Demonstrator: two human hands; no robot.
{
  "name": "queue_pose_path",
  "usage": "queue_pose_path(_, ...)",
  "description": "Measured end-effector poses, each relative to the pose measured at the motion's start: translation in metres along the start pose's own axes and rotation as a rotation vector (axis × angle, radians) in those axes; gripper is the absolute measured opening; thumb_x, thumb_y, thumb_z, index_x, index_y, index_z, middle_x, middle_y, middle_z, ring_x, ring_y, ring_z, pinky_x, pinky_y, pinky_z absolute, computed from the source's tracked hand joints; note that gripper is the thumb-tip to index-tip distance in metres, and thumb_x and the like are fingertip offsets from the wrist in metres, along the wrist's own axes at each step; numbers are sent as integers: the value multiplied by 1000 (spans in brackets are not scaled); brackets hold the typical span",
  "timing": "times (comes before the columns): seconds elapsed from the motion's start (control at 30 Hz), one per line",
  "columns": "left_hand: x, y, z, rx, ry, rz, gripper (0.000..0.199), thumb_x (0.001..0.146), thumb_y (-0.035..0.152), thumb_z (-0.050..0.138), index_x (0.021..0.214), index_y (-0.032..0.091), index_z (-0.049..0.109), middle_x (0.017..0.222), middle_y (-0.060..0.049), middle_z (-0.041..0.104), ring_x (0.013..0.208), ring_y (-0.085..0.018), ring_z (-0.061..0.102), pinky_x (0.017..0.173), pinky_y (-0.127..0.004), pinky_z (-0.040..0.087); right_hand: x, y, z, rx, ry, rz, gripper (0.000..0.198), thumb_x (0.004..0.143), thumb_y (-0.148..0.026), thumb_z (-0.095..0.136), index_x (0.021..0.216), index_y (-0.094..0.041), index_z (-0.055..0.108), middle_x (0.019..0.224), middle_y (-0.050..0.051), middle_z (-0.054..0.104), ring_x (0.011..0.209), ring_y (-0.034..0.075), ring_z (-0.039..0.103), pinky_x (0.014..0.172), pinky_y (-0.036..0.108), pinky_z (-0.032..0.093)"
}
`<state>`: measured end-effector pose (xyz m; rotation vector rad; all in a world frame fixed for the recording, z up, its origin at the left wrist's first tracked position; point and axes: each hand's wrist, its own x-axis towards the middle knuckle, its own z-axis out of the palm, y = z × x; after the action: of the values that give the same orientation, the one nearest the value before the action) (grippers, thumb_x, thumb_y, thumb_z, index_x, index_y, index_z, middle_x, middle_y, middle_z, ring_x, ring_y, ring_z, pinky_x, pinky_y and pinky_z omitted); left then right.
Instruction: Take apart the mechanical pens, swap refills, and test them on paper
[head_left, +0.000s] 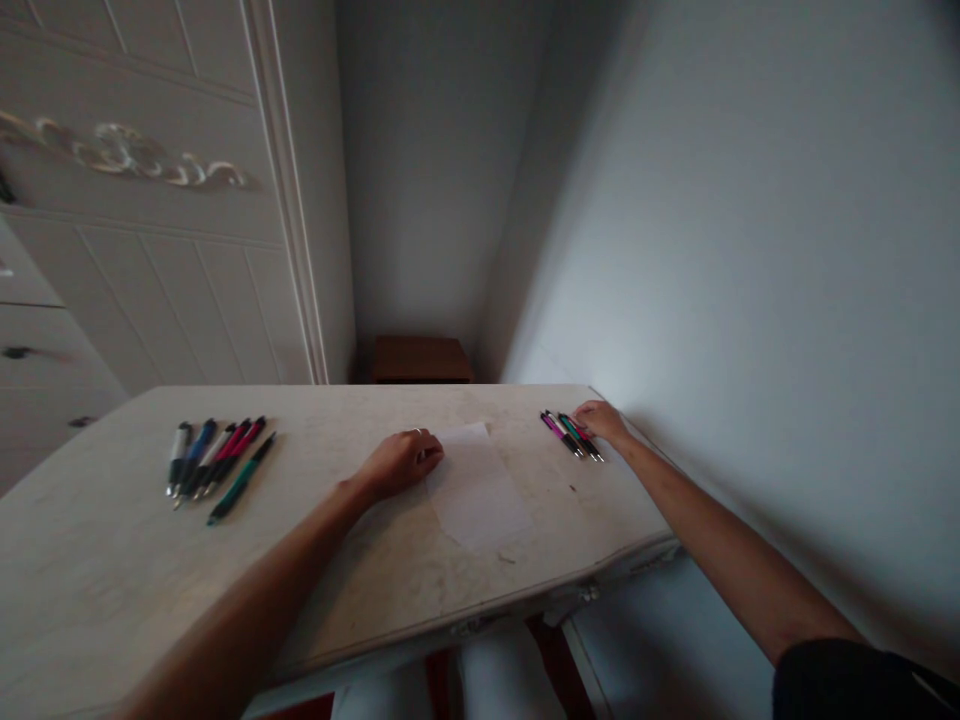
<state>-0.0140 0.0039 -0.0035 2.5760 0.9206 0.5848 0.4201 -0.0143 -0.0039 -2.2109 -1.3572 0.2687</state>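
Observation:
A sheet of white paper (pixel 480 490) lies flat on the table, near its middle. My left hand (pixel 409 462) rests at the paper's left edge with fingers curled in, a ring on one finger; no object shows in it. Over on the right, my right hand (pixel 598 418) has its fingers bent round the upper part of a pink-and-black pen (pixel 581 432), the outermost of a small row. Beside that pen lie a teal pen (pixel 574 430) and a purple pen (pixel 556 428), with their metal tips toward me. The right fingertips are partly hidden.
Several pens (pixel 217 460) in white, blue and red lie together on the table's left, with a green pen (pixel 241 480) slightly apart. The white table (pixel 337 600) meets a wall (pixel 750 250) on the right. White furniture (pixel 165 270) and a brown wooden piece (pixel 421 358) stand beyond.

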Motion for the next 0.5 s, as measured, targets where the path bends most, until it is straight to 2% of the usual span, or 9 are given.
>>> queue_pose_path(0.13, 1, 0, 1, 1, 0, 4, 22, 90, 26, 52, 91, 17, 71, 85, -6, 68, 72, -15, 59, 68, -26, 42, -4, -4, -1, -103, -39, 3, 19, 76, -27, 62, 83, -15, 75, 69, 4, 73, 64, 16, 69, 55, 20, 49)
queue_pose_path(0.3, 1, 1, 0, 1, -3, -7, 22, 90, 27, 52, 91, 16, 71, 85, -6, 68, 70, -15, 59, 67, -26, 41, -7, -24, 9, -211, -76, -102, 15, 74, -25, 63, 79, -18, 76, 89, 6, 77, 88, 19, 70, 71, 21, 47)
queue_pose_path(0.5, 1, 0, 0, 14, -2, 0, 22, 90, 26, 52, 92, 17, 71, 84, -6, 68, 70, -15, 59, 67, -25, 41, -12, -39, 13, -294, -112, -171, 14, 76, -22, 62, 80, -20, 75, 91, 5, 77, 88, 19, 69, 71, 22, 45)
